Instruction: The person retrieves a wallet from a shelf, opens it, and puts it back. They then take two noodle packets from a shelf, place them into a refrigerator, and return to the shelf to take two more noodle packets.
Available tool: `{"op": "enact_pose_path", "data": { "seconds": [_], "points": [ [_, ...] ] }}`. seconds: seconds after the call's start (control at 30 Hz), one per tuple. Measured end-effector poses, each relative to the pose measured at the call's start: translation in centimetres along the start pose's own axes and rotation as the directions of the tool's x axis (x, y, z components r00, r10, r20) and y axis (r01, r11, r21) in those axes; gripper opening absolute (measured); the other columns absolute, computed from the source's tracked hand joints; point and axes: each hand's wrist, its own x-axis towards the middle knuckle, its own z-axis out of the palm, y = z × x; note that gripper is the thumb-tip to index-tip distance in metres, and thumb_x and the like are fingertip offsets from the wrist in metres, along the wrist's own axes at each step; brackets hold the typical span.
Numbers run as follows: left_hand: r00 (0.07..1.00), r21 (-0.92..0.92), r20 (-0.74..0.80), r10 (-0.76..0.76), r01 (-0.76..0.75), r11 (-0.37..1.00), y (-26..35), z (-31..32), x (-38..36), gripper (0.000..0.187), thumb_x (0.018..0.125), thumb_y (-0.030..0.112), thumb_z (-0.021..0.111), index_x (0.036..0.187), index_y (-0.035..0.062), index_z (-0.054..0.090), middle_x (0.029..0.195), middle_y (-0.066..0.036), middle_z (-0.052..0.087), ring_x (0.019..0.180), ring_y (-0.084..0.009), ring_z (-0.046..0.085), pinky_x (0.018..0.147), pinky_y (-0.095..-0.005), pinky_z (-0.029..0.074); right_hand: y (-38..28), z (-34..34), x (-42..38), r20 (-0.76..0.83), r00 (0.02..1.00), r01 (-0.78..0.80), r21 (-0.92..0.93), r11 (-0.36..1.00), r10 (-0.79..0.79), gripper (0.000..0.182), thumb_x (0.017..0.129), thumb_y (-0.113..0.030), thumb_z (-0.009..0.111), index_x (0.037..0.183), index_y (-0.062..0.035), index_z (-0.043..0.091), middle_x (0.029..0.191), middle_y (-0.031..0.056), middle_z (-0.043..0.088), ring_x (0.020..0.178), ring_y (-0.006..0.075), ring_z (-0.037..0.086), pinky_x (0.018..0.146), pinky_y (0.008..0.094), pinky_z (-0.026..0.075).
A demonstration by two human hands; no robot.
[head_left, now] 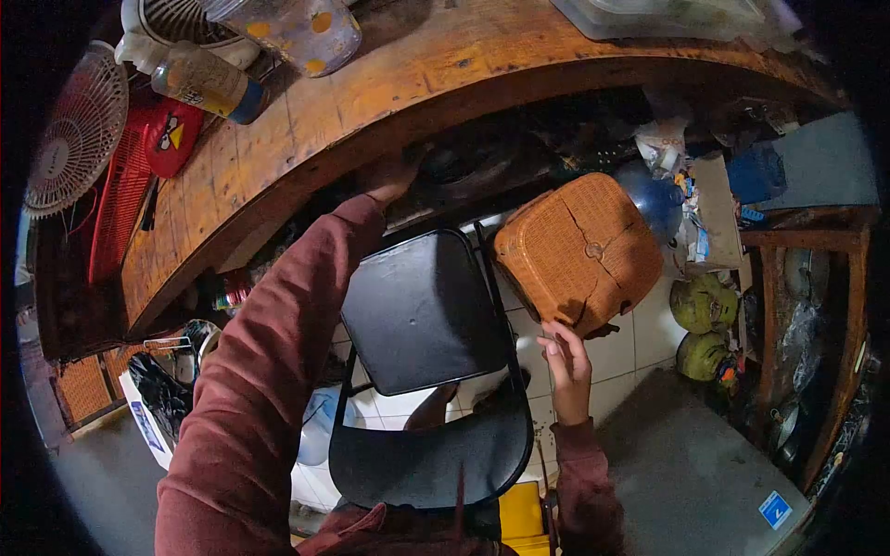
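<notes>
My left hand (394, 178) reaches into the dark space under the wooden table; shadow hides its fingers and whatever they may touch. My right hand (569, 372) is at the near edge of an orange plastic stool (556, 243) with a woven pattern and a cracked top. Its fingers are stretched out and hold nothing; the fingertips seem to meet the stool's rim, though contact is hard to confirm. Between my arms stands a black folding chair (422, 310), its padded seat beside the stool and its backrest close to my body.
The wooden table (408, 93) curves across the top, bearing a spray bottle (206, 82), a fan (79, 130) and a spotted plastic container (301, 32). Right of the stool are a blue water jug (654, 204), a cardboard box (716, 218) and green round objects (703, 304).
</notes>
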Motion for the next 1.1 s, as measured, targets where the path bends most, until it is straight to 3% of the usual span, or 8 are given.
{"op": "enact_pose_path", "data": {
  "seconds": [0.17, 0.27, 0.33, 0.43, 0.67, 0.77, 0.87, 1.1],
  "points": [
    [0.992, 0.150, -0.075, 0.098, -0.086, 0.985, 1.3, -0.5, -0.5, 0.056, 0.092, 0.051, 0.055, 0.135, 0.0154, 0.053, 0.134, -0.020, 0.054, 0.125, -0.0394, 0.049, 0.107, -0.0483, 0.035, 0.1, 0.0, 0.0, 0.012, 1.000, -0.002, 0.004, 1.000, 0.002, 0.040, 0.097, -0.021, 0.056, 0.129, 0.0017, 0.050, 0.130, 0.0177, 0.054, 0.117, 0.0273, 0.056, 0.102, 0.0364, 0.041],
    [0.999, -0.049, 0.035, 0.015, -0.013, 0.999, 1.7, -0.1, -0.4, 0.045, 0.092, 0.040, 0.056, 0.131, 0.0165, 0.057, 0.126, -0.019, 0.060, 0.118, -0.0385, 0.054, 0.101, -0.0485, 0.041, 0.3, 0.0, -0.1, 0.011, 1.000, -0.004, 0.009, 1.000, 0.004, 0.040, 0.097, -0.021, 0.056, 0.129, 0.0021, 0.050, 0.129, 0.0180, 0.054, 0.117, 0.0276, 0.056, 0.102, 0.0365, 0.041],
    [0.863, 0.196, 0.311, 0.398, -0.468, 0.862, 2.4, -0.8, -1.2, 0.037, 0.090, 0.031, 0.057, 0.124, 0.0162, 0.062, 0.114, -0.018, 0.065, 0.107, -0.0373, 0.060, 0.094, -0.0481, 0.046, 0.6, 0.0, -0.1, 0.002, 1.000, 0.021, -0.009, 1.000, -0.021, 0.043, 0.097, -0.027, 0.055, 0.132, -0.0036, 0.052, 0.128, 0.0131, 0.058, 0.112, 0.0221, 0.058, 0.094, 0.0345, 0.043],
    [0.841, 0.170, 0.540, 0.041, -0.157, 0.973, 4.0, -0.7, -1.8, 0.033, 0.084, 0.031, 0.062, 0.112, 0.0145, 0.068, 0.115, -0.017, 0.065, 0.113, -0.0355, 0.059, 0.096, -0.0477, 0.045, 0.4, -0.1, -0.2, -0.001, 1.000, 0.019, -0.049, 0.999, -0.019, 0.043, 0.096, -0.028, 0.055, 0.131, -0.0023, 0.052, 0.127, 0.0130, 0.059, 0.111, 0.0222, 0.058, 0.093, 0.0344, 0.043],
    [0.913, 0.319, 0.390, 0.116, -0.252, 0.913, 3.7, 0.2, -0.9, 0.036, 0.082, 0.037, 0.065, 0.102, 0.0087, 0.074, 0.104, -0.020, 0.068, 0.094, -0.0365, 0.065, 0.087, -0.0448, 0.050, 1.2, -0.5, -0.1, -0.024, 1.000, 0.010, -0.052, 0.999, -0.011, 0.044, 0.096, -0.030, 0.055, 0.130, -0.0019, 0.052, 0.124, 0.0135, 0.060, 0.107, 0.0224, 0.060, 0.092, 0.0342, 0.044],
    [0.838, 0.342, 0.531, -0.125, -0.077, 0.936, 1.1, 4.3, 0.0, 0.038, 0.085, 0.031, 0.058, 0.114, 0.0084, 0.068, 0.120, -0.019, 0.063, 0.117, -0.0377, 0.055, 0.105, -0.0493, 0.038, 1.4, -0.6, 0.0, -0.032, 0.999, 0.005, -0.040, 0.999, -0.007, 0.044, 0.096, -0.029, 0.056, 0.130, -0.0019, 0.052, 0.123, 0.0136, 0.061, 0.107, 0.0222, 0.060, 0.092, 0.0335, 0.044],
    [0.928, 0.204, 0.343, -0.145, 0.077, 0.976, -3.7, 11.1, -1.3, 0.043, 0.087, 0.027, 0.054, 0.123, 0.0056, 0.062, 0.130, -0.019, 0.058, 0.127, -0.0366, 0.047, 0.111, -0.0500, 0.029, 0.8, -0.5, -0.2, -0.010, 0.999, -0.045, 0.005, 0.999, 0.045, 0.040, 0.097, -0.021, 0.057, 0.129, 0.0026, 0.051, 0.128, 0.0174, 0.057, 0.120, 0.0240, 0.055, 0.104, 0.0344, 0.040],
    [0.967, 0.377, 0.253, -0.015, -0.084, 0.922, 4.6, 1.9, -1.9, 0.042, 0.083, 0.026, 0.057, 0.121, 0.0093, 0.065, 0.133, -0.020, 0.055, 0.129, -0.0391, 0.045, 0.113, -0.0541, 0.022, 0.6, -0.5, -0.1, 0.006, 0.999, -0.033, 0.009, 0.999, 0.033, 0.043, 0.097, -0.023, 0.058, 0.130, 0.0023, 0.050, 0.128, 0.0173, 0.057, 0.121, 0.0249, 0.054, 0.105, 0.0351, 0.039]
  ]
}}
